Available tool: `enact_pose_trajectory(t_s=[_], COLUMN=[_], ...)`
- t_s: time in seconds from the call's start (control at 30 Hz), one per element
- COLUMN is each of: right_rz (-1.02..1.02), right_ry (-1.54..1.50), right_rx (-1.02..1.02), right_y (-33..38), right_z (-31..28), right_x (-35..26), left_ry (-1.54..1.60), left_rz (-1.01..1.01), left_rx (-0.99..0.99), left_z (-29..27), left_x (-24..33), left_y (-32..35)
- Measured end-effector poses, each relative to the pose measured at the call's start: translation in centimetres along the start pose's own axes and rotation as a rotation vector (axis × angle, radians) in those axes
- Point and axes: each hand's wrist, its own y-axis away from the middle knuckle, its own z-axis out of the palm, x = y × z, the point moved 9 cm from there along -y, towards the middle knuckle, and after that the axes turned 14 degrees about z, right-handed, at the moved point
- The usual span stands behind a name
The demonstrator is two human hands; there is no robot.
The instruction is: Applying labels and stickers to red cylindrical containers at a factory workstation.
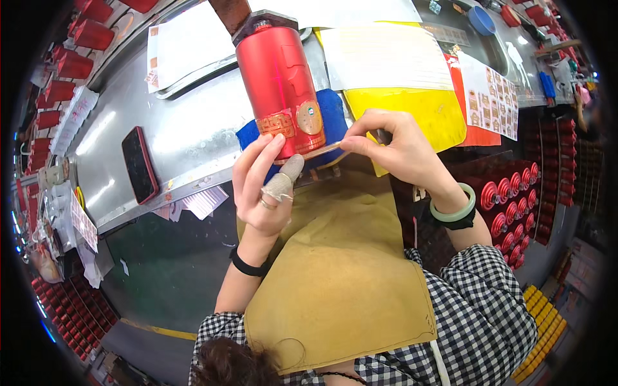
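A glossy red bottle-shaped vessel (273, 71) with gold decals near its base lies on a blue cloth (333, 106), its base toward me. Against the base end rest the fingers of my left hand (262, 202), closed on the vessel; one finger wears a pale wrapping (291, 170). My right hand (405, 151) is closed in a pinch on the end of a thin gold-brown strip (320, 150). The strip runs along the base edge between my two hands. Its left end is hidden behind my left fingers.
A dark metal block (265, 20) meets the vessel's far end. On the metal bench lie a phone (140, 165), a white sheet (193, 48), a yellow folder (412, 119) with paper on it, and a decal sheet (492, 100). Red vessels (512, 199) stand at the right.
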Motion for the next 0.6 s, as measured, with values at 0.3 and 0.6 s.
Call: enact_pose_trajectory(t_s=[0.3, 0.6], right_rz=[-0.07, -0.521], right_ry=[0.089, 0.593], right_rx=[0.015, 0.409], right_y=[0.8, 3.9], right_z=[-0.7, -0.8], right_x=[-0.2, -3.3], left_ry=[0.155, -0.021], left_rz=[-0.111, -0.009], left_rx=[0.191, 0.062], left_z=[0.0, 0.2], left_x=[-1.6, 0.1], left_y=[2.2, 0.7])
